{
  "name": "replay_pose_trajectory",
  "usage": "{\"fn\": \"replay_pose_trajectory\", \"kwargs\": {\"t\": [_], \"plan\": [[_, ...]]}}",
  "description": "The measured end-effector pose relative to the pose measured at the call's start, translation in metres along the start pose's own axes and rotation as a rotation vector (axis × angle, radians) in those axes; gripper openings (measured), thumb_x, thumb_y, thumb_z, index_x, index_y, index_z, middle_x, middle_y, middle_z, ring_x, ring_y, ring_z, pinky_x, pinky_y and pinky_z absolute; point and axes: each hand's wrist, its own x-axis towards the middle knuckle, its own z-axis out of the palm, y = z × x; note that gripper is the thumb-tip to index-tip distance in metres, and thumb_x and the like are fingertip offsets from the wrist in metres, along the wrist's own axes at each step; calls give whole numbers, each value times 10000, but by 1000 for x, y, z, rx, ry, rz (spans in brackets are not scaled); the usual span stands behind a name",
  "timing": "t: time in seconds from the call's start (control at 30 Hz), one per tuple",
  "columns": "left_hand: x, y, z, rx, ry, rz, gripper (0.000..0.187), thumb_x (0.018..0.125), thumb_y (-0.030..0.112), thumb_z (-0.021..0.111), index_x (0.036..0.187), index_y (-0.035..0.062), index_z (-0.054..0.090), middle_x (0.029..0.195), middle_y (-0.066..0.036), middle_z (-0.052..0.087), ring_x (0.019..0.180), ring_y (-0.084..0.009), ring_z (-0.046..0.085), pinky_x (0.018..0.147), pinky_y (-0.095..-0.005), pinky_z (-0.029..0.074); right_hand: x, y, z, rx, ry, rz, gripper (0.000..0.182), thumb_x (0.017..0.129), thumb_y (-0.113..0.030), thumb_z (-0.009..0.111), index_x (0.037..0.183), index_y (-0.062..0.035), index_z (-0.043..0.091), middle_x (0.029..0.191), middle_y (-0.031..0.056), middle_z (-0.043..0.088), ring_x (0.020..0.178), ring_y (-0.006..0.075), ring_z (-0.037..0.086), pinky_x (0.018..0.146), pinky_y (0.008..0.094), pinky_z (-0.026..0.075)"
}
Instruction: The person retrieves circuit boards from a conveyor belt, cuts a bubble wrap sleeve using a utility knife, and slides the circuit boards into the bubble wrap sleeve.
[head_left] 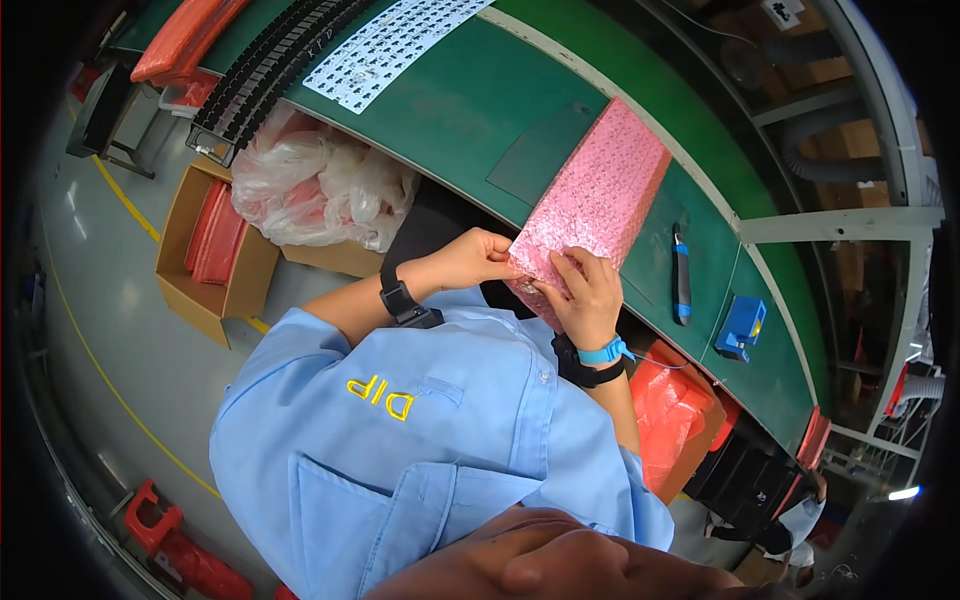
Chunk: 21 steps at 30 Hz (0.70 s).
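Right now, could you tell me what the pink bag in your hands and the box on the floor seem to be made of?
The pink bag looks like plastic bubble wrap: glossy, with a regular bumpy texture. Both the left hand and the right hand pinch its near edge. The box looks like plain brown cardboard, matte, with its flaps open.

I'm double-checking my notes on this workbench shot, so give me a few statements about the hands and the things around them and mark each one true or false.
1. Both hands hold the pink bubble wrap bag. True: the left hand and right hand pinch its near end.
2. The right wrist wears a blue wrist strap. True.
3. The bag lies on a red table. False: the table is green.
4. The utility knife is in the right hand. False: it lies on the table, apart from the hands.
5. The cardboard box sits on the floor. True.
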Motion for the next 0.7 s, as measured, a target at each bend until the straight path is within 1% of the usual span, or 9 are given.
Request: {"fn": "replay_pose_trajectory", "kwargs": {"t": [0.1, 0.13, 0.2, 0.27, 0.37, 0.5, 0.6, 0.63, 0.7], "plan": [[-2, -1, -2, -64, -32, 0, 192, 975, 79, 593, 1091, -47, 680, 973, -65, 725, 886, -97, 658, 839, -267, 538, -3, 4, -2, 11, 6, -20, 285, 732, -152, 779, 1009, -104, 737, 1068, 52, 664, 888, 256, 614, 759, 378, 478], [-2, 0, -3, -34, -24, 1, 192, 976, 78, 589, 1087, -49, 681, 975, -68, 726, 891, -98, 659, 841, -267, 538, -4, 3, -2, 9, 8, -14, 285, 732, -152, 779, 1009, -104, 737, 1068, 52, 664, 888, 256, 614, 759, 378, 478], [-1, 0, -3, 25, -5, 6, 192, 978, 75, 581, 1081, -51, 684, 977, -74, 728, 901, -100, 660, 845, -269, 537, -7, -1, -2, -38, 50, -69, 273, 746, -146, 770, 1010, -90, 732, 1096, 53, 667, 883, 247, 602, 760, 374, 468], [-2, 0, -3, 26, 4, 4, 190, 977, 71, 580, 1077, -52, 685, 966, -70, 727, 889, -97, 656, 835, -265, 534, -8, -2, 0, -59, 69, -95, 267, 753, -142, 766, 1011, -83, 729, 1110, 53, 668, 880, 243, 596, 760, 372, 463], [-1, 0, -3, 31, 20, 1, 186, 975, 63, 577, 1068, -53, 687, 944, -61, 724, 866, -90, 649, 814, -258, 528, -10, -2, 5, -60, 73, -140, 268, 758, -131, 762, 1013, -57, 725, 1125, 71, 671, 920, 253, 600, 814, 387, 473], [-2, -1, -4, 53, 53, -11, 171, 968, 70, 588, 1015, -49, 702, 917, -40, 713, 819, -70, 623, 769, -243, 514, -11, -5, 8, -46, 79, -105, 273, 757, -105, 752, 1017, -32, 719, 1117, 82, 673, 947, 257, 602, 842, 393, 484], [-4, 9, -7, 12, 36, 78, 183, 970, 108, 605, 951, -40, 712, 854, -16, 701, 762, -50, 596, 714, -232, 504, -14, -5, 12, -44, 95, -95, 284, 743, -86, 744, 1019, -25, 717, 1123, 86, 672, 951, 260, 604, 838, 392, 490], [-3, 9, -6, 14, 31, 76, 183, 970, 108, 605, 951, -40, 712, 854, -16, 701, 762, -50, 596, 714, -232, 504, -15, -6, 14, -43, 103, -88, 290, 736, -77, 741, 1020, -22, 716, 1126, 87, 671, 953, 261, 604, 836, 392, 494], [-2, 9, -2, 197, 90, -58, 205, 989, 117, 580, 943, -35, 709, 853, -17, 698, 754, -50, 590, 699, -237, 496, -15, -8, 16, -43, 110, -90, 295, 730, -69, 735, 1021, -20, 716, 1126, 89, 671, 956, 263, 605, 832, 388, 496]]}}
